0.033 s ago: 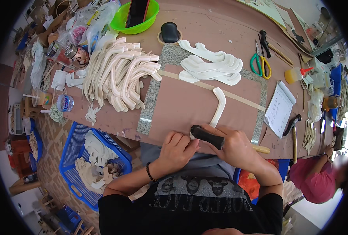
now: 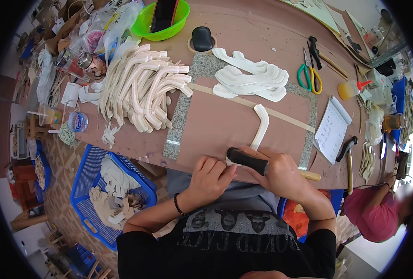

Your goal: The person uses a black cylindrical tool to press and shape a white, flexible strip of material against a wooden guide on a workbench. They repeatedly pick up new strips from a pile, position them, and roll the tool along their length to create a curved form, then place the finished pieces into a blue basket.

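Note:
At the table's near edge my right hand grips a hammer with a black head; the end of its wooden handle sticks out to the right. My left hand is closed beside the hammer head, its thumb and forefinger pinching the near end of a bent whitish strip. The strip's far part lies on the brown work surface, and its middle is hidden behind the hammer and my right hand. Farther back rests a stack of white curved pieces. To the left is a large pile of similar bent strips.
A green bowl holds a phone. Scissors, a yellow glue bottle, a notepad and another hammer lie on the right. A blue basket with pale pieces stands at lower left; another person sits at lower right.
The hammer head has shifted very slightly up and to the right in my right hand. My left hand and the strip look the same.

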Motion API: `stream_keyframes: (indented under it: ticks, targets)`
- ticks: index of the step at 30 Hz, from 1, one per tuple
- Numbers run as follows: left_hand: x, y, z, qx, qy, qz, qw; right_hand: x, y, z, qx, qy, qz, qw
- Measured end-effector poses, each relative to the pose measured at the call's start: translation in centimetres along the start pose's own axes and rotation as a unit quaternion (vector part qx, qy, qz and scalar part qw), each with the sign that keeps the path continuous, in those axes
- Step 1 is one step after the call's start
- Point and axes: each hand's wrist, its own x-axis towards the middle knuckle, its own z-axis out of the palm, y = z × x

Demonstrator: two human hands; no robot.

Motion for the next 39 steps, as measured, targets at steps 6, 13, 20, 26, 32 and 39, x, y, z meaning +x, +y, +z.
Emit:
stream_keyframes:
  ticks: [6, 13, 20, 26, 32, 39]
  targets:
    - [-0.1, 0.3, 0.2, -0.004, 0.007, -0.013, 1.0, 0.5, -0.1, -0.3, 0.02, 0.023, -0.016, 0.999]
    - [1.5, -1.4, -1.3, 0.033, -0.016, -0.012, 0.999, 0.4, 2.6, -0.8, -0.118, 0.079, 0.044, 0.989]
    - [8.8, -4.0, 2.6, -0.069, -0.053, 0.024, 0.996, -3.2, 0.8, -2.9, -0.039, -0.014, 0.058, 0.997]
    - [11.5, -5.3, 4.7, -0.229, -0.188, 0.119, 0.948, -5.1, 1.3, -5.0, -0.024, 0.048, 0.181, 0.982]
    - [13.7, -4.0, 4.3, -0.234, -0.266, -0.02, 0.935, -4.2, 3.2, -3.8, -0.003, 0.085, 0.17, 0.982]
    - [15.7, -4.5, 5.7, -0.227, -0.288, -0.005, 0.93, -4.3, 3.0, -4.5, -0.005, 0.083, 0.202, 0.976]
